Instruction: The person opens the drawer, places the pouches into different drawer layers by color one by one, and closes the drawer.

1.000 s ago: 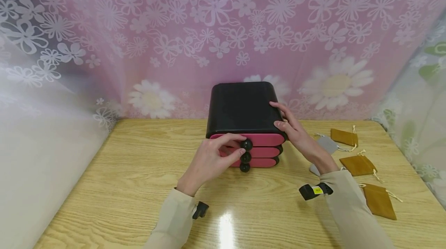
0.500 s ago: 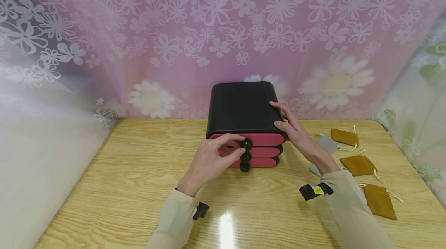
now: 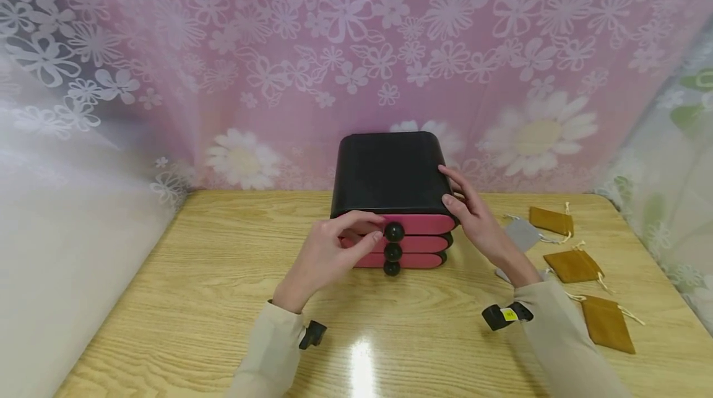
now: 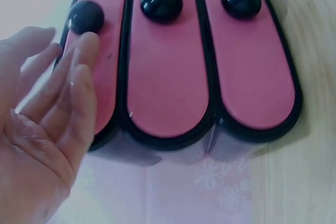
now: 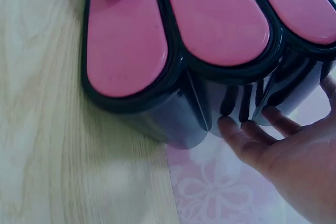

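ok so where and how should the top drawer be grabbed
Probably by its round black knob, from the front left, where the left hand is: its ball shape juts out from the smooth pink drawer front, offering something to pinch.

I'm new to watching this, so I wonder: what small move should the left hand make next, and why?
Probably draw the left hand back from the top knob: its fingertips no longer pinch it as they did a second ago, and all three drawers look shut. The right hand is at the side of the black cabinet.
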A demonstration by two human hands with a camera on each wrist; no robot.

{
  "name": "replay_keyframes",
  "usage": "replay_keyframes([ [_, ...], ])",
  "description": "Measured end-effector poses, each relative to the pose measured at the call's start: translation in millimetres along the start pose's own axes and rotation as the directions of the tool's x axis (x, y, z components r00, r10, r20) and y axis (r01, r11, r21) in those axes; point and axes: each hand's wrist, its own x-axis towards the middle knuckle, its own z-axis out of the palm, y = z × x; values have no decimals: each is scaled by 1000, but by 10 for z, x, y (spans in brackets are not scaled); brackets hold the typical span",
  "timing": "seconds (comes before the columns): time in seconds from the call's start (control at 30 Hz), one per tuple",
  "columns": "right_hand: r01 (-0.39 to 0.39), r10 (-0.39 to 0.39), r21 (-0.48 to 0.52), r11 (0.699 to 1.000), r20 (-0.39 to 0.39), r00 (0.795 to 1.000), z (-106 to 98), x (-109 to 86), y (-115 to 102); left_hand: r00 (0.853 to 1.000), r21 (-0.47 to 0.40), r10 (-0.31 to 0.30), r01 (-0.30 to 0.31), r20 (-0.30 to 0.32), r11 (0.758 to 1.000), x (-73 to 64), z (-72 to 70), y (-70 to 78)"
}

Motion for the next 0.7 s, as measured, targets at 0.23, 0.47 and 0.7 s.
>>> replay_keyframes([
  [0.23,55,-72,-124,991,-131,989,-8,-92,44,983,-42,130,-136,-127,990,9,-183,-9],
  [0.47,114,-177,-276,954,-217,960,-24,-175,42,967,-7,145,-149,-211,989,72,-305,-2],
  [0.7,281,-400,-398,873,-257,880,-31,-214,53,938,73,207,-194,-277,978,159,-361,-29],
])
